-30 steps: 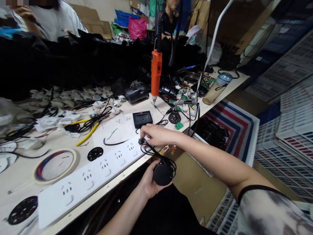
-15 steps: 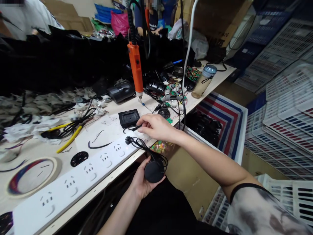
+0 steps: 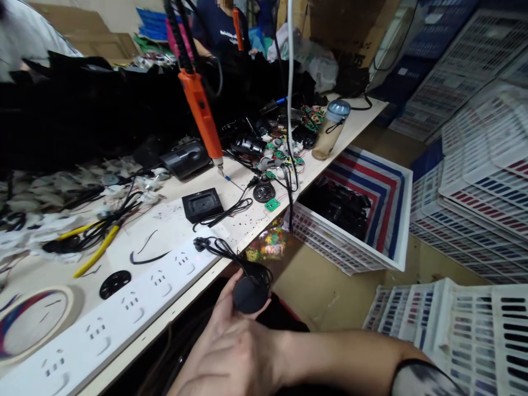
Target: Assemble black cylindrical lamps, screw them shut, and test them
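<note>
i saw a plain black disc (image 3: 250, 294) and matching black cord (image 3: 259, 271) over my remote feed. the strip (image 3: 132, 302) was white, the driver (image 3: 201, 113) bright orange, the tray (image 3: 202, 204) black, the board (image 3: 272, 205) green. i made out a blue lid (image 3: 339, 109) on a tan bottle (image 3: 328, 136), red, white and blue stripes across the liner (image 3: 385, 201), and a black-edged sleeve (image 3: 424, 379) blotched grey on white.

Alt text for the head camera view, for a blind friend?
A left hand holds a round black gadget and cord beside a cluttered workbench, with the right hand nearer the camera. A white power strip lines the bench edge.
</note>
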`<state>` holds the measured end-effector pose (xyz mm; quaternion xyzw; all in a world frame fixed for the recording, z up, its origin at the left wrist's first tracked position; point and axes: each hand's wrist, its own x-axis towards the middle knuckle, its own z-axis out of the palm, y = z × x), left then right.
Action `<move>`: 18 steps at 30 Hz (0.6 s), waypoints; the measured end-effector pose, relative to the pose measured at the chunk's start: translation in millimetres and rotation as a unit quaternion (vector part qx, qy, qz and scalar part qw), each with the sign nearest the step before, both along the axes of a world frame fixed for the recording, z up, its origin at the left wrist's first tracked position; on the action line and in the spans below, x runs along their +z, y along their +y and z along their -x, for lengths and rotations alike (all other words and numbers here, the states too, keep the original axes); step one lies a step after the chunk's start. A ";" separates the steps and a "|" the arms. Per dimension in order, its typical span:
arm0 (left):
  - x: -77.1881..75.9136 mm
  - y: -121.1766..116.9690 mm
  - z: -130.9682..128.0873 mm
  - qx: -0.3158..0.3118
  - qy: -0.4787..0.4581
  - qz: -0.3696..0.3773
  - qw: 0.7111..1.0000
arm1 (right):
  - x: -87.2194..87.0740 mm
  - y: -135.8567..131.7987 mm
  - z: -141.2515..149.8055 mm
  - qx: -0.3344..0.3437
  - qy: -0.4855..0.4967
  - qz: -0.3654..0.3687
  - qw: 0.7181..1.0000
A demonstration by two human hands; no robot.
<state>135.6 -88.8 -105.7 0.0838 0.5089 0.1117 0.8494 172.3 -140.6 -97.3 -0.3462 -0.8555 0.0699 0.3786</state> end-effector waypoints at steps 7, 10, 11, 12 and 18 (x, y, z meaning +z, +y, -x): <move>6.9 -2.3 -11.5 -0.029 0.017 0.022 0.999 | -24.4 6.0 16.7 -0.032 0.055 0.124 0.990; 4.4 -2.1 -12.5 -0.009 0.034 0.013 0.999 | -20.7 6.4 15.5 -0.018 0.068 0.136 0.988; 3.2 -2.1 -12.1 -0.006 0.039 0.014 0.999 | -19.9 7.3 15.5 -0.014 0.074 0.137 0.988; 1.8 -2.2 -11.6 -0.004 0.043 0.015 0.999 | -19.4 8.4 15.6 -0.012 0.080 0.138 0.987; -11.7 -2.9 -10.0 -0.008 0.083 0.001 0.996 | -24.2 10.2 17.2 0.002 0.084 0.142 0.986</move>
